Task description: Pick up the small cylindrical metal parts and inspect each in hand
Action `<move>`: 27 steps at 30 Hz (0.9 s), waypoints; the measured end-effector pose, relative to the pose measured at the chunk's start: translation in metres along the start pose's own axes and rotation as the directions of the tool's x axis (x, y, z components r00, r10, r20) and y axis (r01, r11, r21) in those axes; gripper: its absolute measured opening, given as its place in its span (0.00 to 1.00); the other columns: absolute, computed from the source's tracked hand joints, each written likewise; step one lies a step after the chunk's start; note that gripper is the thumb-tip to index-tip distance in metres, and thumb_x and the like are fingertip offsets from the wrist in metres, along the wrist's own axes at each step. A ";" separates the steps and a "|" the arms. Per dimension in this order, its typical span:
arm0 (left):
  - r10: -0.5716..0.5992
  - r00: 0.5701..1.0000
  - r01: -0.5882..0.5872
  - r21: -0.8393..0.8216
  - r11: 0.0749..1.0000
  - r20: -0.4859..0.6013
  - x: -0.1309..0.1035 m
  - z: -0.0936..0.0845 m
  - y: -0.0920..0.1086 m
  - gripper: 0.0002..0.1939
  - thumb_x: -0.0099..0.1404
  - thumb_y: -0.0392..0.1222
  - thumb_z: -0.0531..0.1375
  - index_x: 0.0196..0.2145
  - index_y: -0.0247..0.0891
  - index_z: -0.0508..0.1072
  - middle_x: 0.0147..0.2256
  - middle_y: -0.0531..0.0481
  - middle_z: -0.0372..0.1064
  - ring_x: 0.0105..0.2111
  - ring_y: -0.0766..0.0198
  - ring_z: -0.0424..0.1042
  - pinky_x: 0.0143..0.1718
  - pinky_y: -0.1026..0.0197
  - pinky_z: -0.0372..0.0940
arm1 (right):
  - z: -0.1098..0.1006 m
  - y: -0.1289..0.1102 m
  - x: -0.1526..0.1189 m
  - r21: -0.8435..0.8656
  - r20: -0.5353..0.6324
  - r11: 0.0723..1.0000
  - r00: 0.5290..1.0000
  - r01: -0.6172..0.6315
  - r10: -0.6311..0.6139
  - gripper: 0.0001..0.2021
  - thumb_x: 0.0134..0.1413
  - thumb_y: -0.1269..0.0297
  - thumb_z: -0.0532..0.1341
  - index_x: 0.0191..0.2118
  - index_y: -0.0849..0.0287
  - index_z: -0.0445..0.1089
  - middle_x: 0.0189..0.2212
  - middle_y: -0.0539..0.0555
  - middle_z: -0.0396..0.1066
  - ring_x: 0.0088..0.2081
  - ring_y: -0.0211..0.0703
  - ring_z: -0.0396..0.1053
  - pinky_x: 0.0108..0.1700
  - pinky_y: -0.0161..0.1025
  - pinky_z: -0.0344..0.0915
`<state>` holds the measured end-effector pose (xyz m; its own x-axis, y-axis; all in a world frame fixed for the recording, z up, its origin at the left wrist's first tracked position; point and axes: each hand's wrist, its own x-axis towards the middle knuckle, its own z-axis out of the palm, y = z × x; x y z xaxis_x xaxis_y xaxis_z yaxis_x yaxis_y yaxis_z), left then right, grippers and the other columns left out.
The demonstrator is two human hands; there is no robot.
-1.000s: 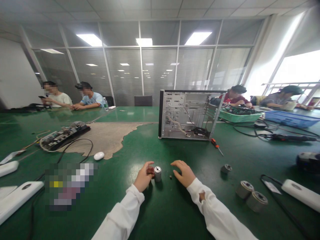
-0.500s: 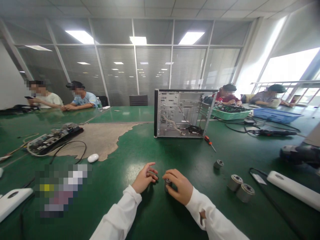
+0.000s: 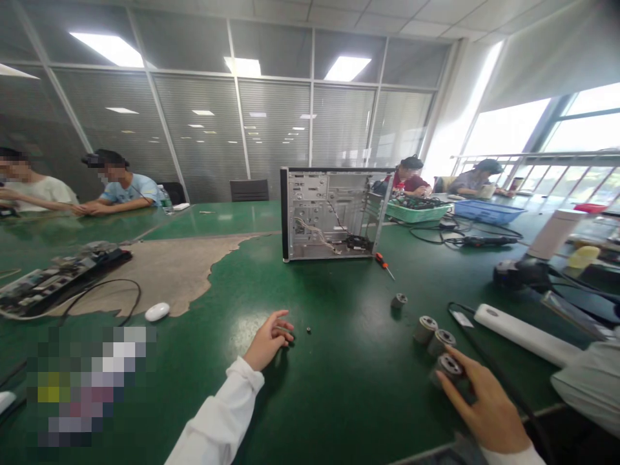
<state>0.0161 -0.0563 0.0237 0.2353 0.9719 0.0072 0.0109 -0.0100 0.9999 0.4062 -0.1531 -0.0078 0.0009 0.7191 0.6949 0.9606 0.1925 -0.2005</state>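
My right hand (image 3: 489, 403) is at the lower right, its thumb and fingers around a grey metal cylinder (image 3: 449, 367). Two similar cylinders (image 3: 426, 328) (image 3: 442, 341) stand right behind that one, and a smaller cylinder (image 3: 399, 301) stands farther back. My left hand (image 3: 267, 339) hovers over the green table near the middle, fingers curved and apart, holding nothing. Just right of its fingertips lies a tiny dark metal piece (image 3: 309, 330).
An open computer case (image 3: 334, 216) stands at centre back, with a red screwdriver (image 3: 385, 266) beside it. A white mouse (image 3: 157, 312) lies left, a white power strip (image 3: 526, 336) right. Green (image 3: 419, 213) and blue (image 3: 489, 212) baskets and several people are farther back.
My right hand has moved right with a cylinder, from beside my left hand to the other cylinders. The tiny piece now shows on the table. The view has turned right.
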 end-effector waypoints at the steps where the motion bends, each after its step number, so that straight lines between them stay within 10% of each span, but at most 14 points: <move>1: -0.002 1.000 0.002 0.005 1.000 0.000 0.000 0.000 0.000 0.26 0.44 0.27 0.51 0.44 0.36 0.55 0.32 0.50 0.61 0.27 0.68 0.67 0.28 0.62 0.61 | -0.001 0.010 -0.002 -0.034 -0.008 0.999 0.999 -0.031 0.031 0.25 0.47 0.53 0.52 0.50 0.61 0.54 0.41 0.58 0.65 0.40 0.48 0.64 0.44 0.45 0.61; 18: 0.002 1.000 -0.002 0.002 1.000 -0.012 0.000 -0.001 -0.002 0.26 0.45 0.27 0.51 0.44 0.35 0.56 0.32 0.50 0.61 0.27 0.68 0.68 0.28 0.63 0.62 | -0.001 0.030 0.004 -0.070 -0.057 0.973 0.974 -0.221 0.217 0.28 0.43 0.48 0.52 0.48 0.60 0.57 0.37 0.58 0.65 0.31 0.46 0.67 0.34 0.42 0.64; 23: 0.004 1.000 -0.004 -0.001 1.000 -0.016 0.000 -0.001 -0.002 0.25 0.45 0.26 0.51 0.44 0.36 0.56 0.32 0.51 0.62 0.27 0.69 0.68 0.28 0.63 0.62 | -0.009 -0.011 0.017 -0.080 -0.272 0.987 0.956 -0.138 0.112 0.19 0.46 0.58 0.54 0.45 0.60 0.61 0.43 0.61 0.62 0.45 0.54 0.60 0.47 0.50 0.56; 27: -0.001 1.000 0.001 0.005 1.000 -0.026 0.000 -0.001 -0.001 0.25 0.45 0.26 0.51 0.44 0.35 0.56 0.32 0.51 0.62 0.26 0.69 0.68 0.28 0.64 0.62 | 0.004 -0.077 0.025 0.173 0.000 0.976 0.991 0.132 -0.134 0.16 0.49 0.66 0.52 0.46 0.58 0.60 0.43 0.58 0.63 0.45 0.47 0.61 0.47 0.45 0.59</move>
<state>0.0153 -0.0564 0.0225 0.2102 0.9776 0.0063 0.0158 -0.0098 0.9998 0.3316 -0.1469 0.0224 -0.1279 0.6867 0.7156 0.8897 0.3983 -0.2232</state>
